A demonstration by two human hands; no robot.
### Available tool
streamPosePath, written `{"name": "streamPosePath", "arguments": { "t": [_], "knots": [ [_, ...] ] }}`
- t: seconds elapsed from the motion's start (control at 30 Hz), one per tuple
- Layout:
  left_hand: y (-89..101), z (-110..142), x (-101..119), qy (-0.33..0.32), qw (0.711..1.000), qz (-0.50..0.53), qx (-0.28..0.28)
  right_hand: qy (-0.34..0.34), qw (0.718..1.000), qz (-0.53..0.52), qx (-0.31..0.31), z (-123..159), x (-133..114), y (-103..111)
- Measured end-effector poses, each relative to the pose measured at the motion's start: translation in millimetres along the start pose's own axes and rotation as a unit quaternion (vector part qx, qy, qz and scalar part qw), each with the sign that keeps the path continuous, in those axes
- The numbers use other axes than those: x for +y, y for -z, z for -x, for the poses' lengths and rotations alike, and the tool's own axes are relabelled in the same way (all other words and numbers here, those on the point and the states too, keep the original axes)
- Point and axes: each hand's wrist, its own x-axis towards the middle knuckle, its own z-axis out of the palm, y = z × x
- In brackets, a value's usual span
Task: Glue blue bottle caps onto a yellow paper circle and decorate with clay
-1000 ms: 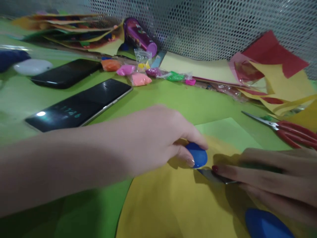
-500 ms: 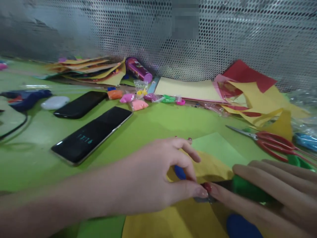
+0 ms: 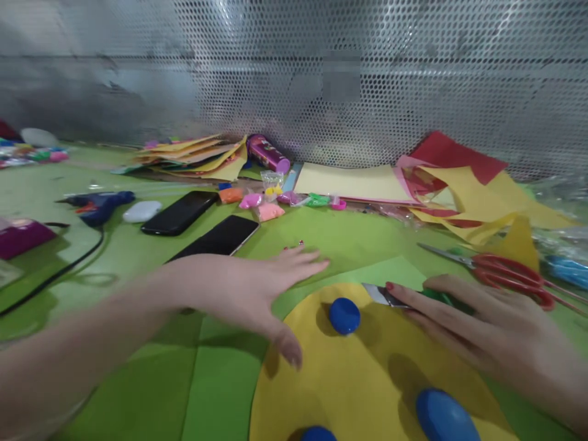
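My left hand (image 3: 257, 294) hovers with fingers spread at the left edge of a round yellow paper piece (image 3: 312, 367), holding nothing. In my right hand (image 3: 491, 324) is a utility knife (image 3: 379, 294) with a green handle; its blade points left over the yellow piece's upper edge. A forefinger lies along the blade end, and the palm hides most of the handle. On the yellow piece sit a blue round lump (image 3: 344, 315), a larger blue lump (image 3: 445, 416) and a third blue one (image 3: 318, 434), cut off by the frame. Light green paper (image 3: 395, 269) lies beneath.
Red-handled scissors (image 3: 509, 272) lie right, beyond my right hand. Two phones (image 3: 179, 212), a white case (image 3: 142, 211) and a glue gun (image 3: 103, 205) lie left. Small clay bags (image 3: 269, 211), a purple tube (image 3: 269, 153) and paper scraps (image 3: 496, 190) line the perforated metal wall (image 3: 275, 79).
My left hand has let go near the knife's blade end, opened and moved left. The right hand with the knife has shifted up, uncovering more of the yellow piece. The view has tilted.
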Motion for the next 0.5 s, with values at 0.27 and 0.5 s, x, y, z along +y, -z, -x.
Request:
{"name": "streamPosePath", "arguments": {
  "t": [0.27,0.5],
  "knots": [
    [-0.4,-14,1,0.077,0.979,-0.003,0.189,0.037,0.998,-0.05,-0.019,-1,-2,-4],
    [-10.5,-18,18,-0.002,0.978,0.008,0.208,0.027,0.994,-0.107,-0.022,-1,3,-1]
  ]
}}
